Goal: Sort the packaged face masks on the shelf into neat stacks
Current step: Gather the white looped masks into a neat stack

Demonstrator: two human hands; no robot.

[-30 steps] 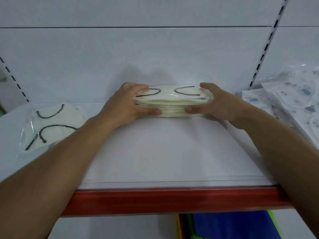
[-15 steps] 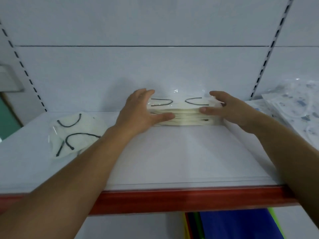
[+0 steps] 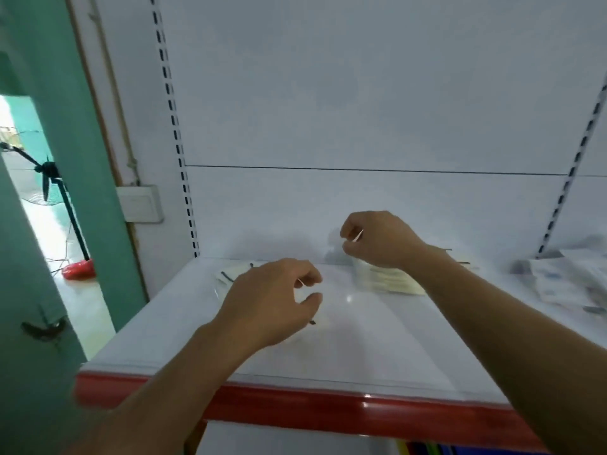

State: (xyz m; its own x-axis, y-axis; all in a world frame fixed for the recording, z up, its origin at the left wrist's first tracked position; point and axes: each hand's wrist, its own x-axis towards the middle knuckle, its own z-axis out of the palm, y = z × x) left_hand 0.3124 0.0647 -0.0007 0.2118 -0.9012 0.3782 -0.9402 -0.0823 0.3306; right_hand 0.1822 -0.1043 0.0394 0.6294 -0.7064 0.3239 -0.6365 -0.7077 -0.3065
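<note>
1. The stack of cream masks (image 3: 387, 279) sits at the back of the white shelf (image 3: 377, 343), close to the rear panel. Its layers lie flat on one another. The right wrist hides part of its top, and a dark ear loop pokes out on the stack's right side.
2. Each mask appears to be sealed in a clear plastic wrapper. The frame is too blurred to show any print on the wrappers.
3. The right hand (image 3: 377, 239) hovers just above the stack. Its fingers (image 3: 349, 224) are loosely curled toward the thumb, and nothing shows in them.
4. A few loose cream masks (image 3: 226, 279) in clear wrappers lie to the left of the stack, well apart from it. They have dark ear loops and are not squared up.
5. The left hand (image 3: 269, 303) is held over these loose masks and covers most of them. Its fingers (image 3: 307, 273) and thumb are bent in a relaxed, open curl and hold nothing.
6. At the far right of the shelf is a heap of patterned masks (image 3: 571, 280) in clear wrappers. They overlap untidily, and the blue-grey pattern is too smeared to read.
7. A red strip (image 3: 328, 408) runs along the shelf's front edge. Slotted uprights (image 3: 174, 126) frame the white back panel.
8. Left of the shelving, a white wall switch (image 3: 139, 205) is fixed beside a green wall (image 3: 49, 77).
9. A standing fan (image 3: 49, 178) shows through the doorway.
</note>
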